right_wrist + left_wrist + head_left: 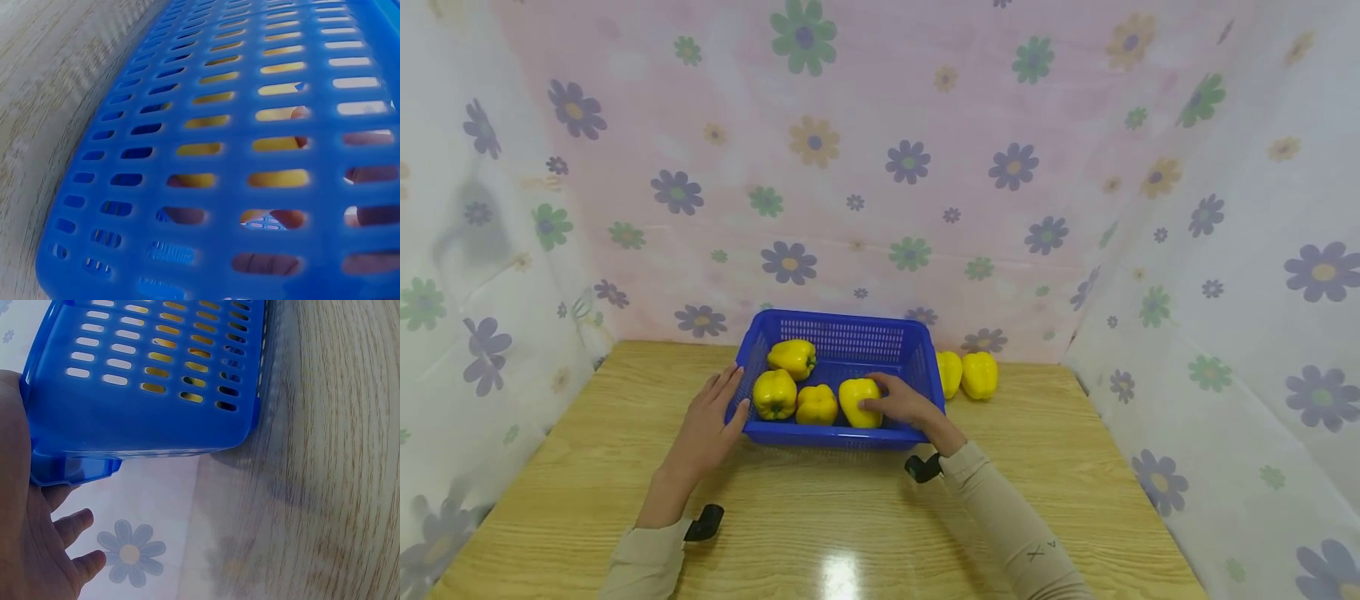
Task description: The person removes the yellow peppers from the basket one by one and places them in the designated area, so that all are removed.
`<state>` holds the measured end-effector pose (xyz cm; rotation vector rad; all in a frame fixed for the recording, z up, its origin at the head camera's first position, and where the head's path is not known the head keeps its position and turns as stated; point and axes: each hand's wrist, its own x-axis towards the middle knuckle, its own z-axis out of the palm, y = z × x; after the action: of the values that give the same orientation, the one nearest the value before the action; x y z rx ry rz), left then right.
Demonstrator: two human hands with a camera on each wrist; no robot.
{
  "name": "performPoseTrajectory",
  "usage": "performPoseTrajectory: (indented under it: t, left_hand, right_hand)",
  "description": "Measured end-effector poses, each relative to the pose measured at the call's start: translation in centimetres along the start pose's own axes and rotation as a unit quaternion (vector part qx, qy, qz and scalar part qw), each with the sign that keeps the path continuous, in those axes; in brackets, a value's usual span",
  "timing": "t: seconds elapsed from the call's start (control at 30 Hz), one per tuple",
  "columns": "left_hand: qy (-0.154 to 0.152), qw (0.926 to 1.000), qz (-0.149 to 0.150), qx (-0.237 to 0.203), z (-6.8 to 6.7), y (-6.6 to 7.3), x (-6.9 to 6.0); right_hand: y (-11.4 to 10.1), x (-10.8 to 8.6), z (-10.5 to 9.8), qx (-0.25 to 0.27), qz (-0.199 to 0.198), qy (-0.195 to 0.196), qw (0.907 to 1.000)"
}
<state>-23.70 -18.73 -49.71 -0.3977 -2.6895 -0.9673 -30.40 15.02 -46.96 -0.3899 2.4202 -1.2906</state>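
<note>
A blue plastic basket [842, 432] with slotted walls stands on the table. Inside it, my right hand [901, 402] holds a yellow bell pepper [856, 403] between thumb and fingers, near the front wall. Three more yellow bell peppers lie in the left half: one at the back [792, 358], one at the front left [774, 395] and one in the front middle [816, 405]. My left hand [706, 425] rests on the basket's left rim with fairly straight fingers; the left wrist view shows several fingertips [89, 565] free beyond the rim. Through the slots, the right wrist view shows parts of the held pepper and fingers.
Two yellow bell peppers stand on the table just right of the basket, one partly hidden behind its wall [950, 373], the other beside it [980, 376]. The wooden table [805, 517] ends at a flower-patterned cloth [865, 208] behind and at both sides.
</note>
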Motion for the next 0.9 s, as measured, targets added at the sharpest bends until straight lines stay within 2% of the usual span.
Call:
performPoseTrajectory:
  t: [0.3,0.9]
  left_hand:
    - [-0.003,0.9998,-0.003,0.020,0.08,-0.09,-0.02]
    - [-0.021,0.9985,-0.010,0.049,-0.65,0.43,-0.06]
  right_hand:
    - [-0.07,-0.21,0.07,0.026,-0.008,-0.026,0.9993]
    - [0.03,-0.02,-0.09,-0.013,-0.010,-0.017,0.9997]
